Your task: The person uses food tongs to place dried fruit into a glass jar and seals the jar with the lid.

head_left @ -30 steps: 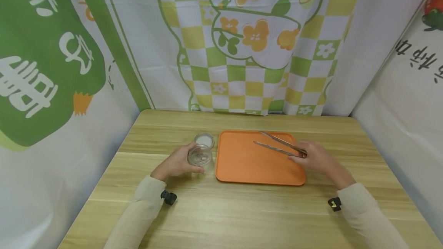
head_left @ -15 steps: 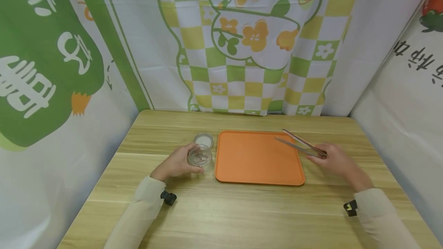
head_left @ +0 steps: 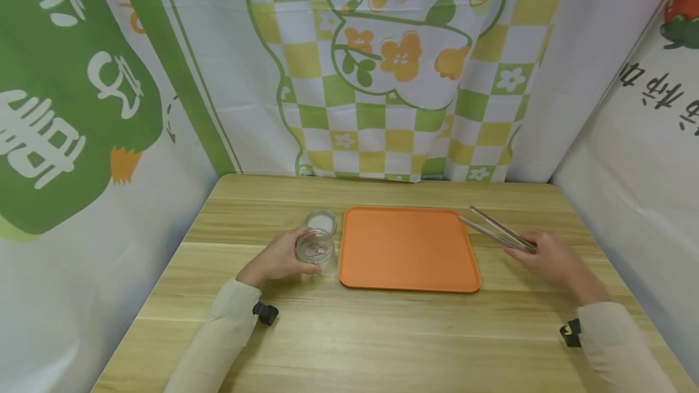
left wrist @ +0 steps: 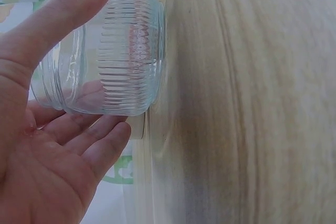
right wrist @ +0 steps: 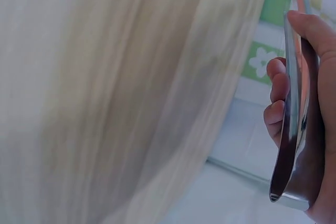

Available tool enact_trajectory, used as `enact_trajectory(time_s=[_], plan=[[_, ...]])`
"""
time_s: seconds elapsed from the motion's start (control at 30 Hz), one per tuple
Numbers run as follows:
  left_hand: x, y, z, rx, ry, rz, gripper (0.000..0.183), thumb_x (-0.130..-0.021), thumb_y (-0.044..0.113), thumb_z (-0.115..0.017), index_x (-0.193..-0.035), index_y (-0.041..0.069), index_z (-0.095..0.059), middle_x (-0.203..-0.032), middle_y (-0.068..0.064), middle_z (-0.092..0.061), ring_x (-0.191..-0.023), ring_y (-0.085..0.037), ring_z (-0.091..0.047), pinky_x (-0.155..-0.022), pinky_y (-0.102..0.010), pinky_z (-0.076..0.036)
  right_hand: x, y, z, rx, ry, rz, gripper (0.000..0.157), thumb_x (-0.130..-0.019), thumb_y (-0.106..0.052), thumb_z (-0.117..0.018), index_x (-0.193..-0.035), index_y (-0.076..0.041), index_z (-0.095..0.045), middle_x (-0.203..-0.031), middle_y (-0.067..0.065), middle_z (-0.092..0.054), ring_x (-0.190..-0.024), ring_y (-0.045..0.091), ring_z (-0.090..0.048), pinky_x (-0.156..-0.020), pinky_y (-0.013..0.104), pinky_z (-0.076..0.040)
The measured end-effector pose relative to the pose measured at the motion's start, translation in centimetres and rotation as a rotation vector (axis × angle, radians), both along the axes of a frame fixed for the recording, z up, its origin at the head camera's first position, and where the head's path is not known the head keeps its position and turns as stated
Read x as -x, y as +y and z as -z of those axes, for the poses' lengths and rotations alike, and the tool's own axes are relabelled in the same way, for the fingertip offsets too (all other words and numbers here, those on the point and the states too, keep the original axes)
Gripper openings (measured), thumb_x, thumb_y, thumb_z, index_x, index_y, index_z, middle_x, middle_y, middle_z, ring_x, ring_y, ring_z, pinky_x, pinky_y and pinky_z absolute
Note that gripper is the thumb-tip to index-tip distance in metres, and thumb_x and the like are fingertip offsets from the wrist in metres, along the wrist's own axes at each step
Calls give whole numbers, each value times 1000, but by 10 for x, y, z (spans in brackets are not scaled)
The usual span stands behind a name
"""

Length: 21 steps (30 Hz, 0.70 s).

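Note:
My left hand (head_left: 280,255) holds a clear glass jar (head_left: 315,246) at the left of the orange tray, thumb on one side and fingers on the other. The left wrist view shows the jar's ribbed wall (left wrist: 123,51) and its base at the wooden surface. Something small and reddish shows through the glass near the bottom. Past the tray's right edge, my right hand (head_left: 559,264) grips metal tongs (head_left: 499,232) near their joined end. The arms of the tongs (right wrist: 294,114) are spread apart, tips pointing toward the tray's back right corner, nothing between them.
A round lid (head_left: 321,221) with a pale inside lies just behind the jar. The orange tray (head_left: 409,250) lies flat on the wooden table (head_left: 393,344) between the hands. Printed curtains (head_left: 382,77) hang behind the table's back edge and along both sides.
My right hand has moved right with the tongs, from over the tray to beyond its right edge. My left hand and the jar have stayed in place.

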<state>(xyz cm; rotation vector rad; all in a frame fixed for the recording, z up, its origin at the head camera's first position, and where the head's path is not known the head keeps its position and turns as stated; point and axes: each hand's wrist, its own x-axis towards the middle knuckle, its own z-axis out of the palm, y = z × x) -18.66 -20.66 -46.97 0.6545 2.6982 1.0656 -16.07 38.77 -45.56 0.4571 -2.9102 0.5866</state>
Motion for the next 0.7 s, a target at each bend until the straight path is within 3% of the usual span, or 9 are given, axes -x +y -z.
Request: enact_trajectory(time_s=[0.07,0.2,0.3,0.37,0.47,0.7], plan=[[0,-1,1,-3,3,0,84,-77,38,-96,-145,7,-56,-135,-14,-69,-127,-34,-63,-107,-56,-51,-2,4,0,-7,-27,17,20,-95,-28,-81,-94,-9,-77,-67,-6,-50,-61,7,-42,-55,25,-35],[1,-2,2,-7,14,6,83,-77,38,-96,-143,8,-56,-135,-14,-69,-127,-34,-63,-107,-56,-50,-5,11,2,-30,-57,38,38,-95,-31,-80,-115,1,-78,-71,-5,-56,-65,10,-46,-59,27,-39],[1,-2,3,-11,14,8,81,-77,38,-96,-142,8,-57,-135,-14,-69,-128,-34,-63,-107,-56,-50,-6,15,4,-39,-56,52,32,-95,-32,-80,-107,-1,-79,-70,-5,-55,-64,10,-46,-60,27,-39],[1,-1,2,-13,10,6,81,-77,38,-96,-142,9,-57,-135,-14,-69,-127,-34,-63,-107,-56,-51,-7,17,5,-44,-46,55,25,-95,-31,-80,-90,-7,-75,-66,-6,-50,-61,9,-43,-57,26,-37],[0,-1,1,-11,8,4,81,-77,37,-96,-142,8,-57,-135,-14,-69,-127,-34,-64,-107,-55,-51,-8,20,9,-48,-35,51,31,-94,-29,-80,-75,-15,-62,-61,-8,-43,-56,7,-38,-54,25,-33],[-1,0,0,4,10,4,83,-77,38,-96,-144,8,-56,-136,-14,-68,-127,-34,-63,-107,-56,-51,-9,23,17,-51,5,22,41,-93,-28,-82,-67,-18,-52,-59,-9,-40,-53,5,-35,-51,24,-32]])
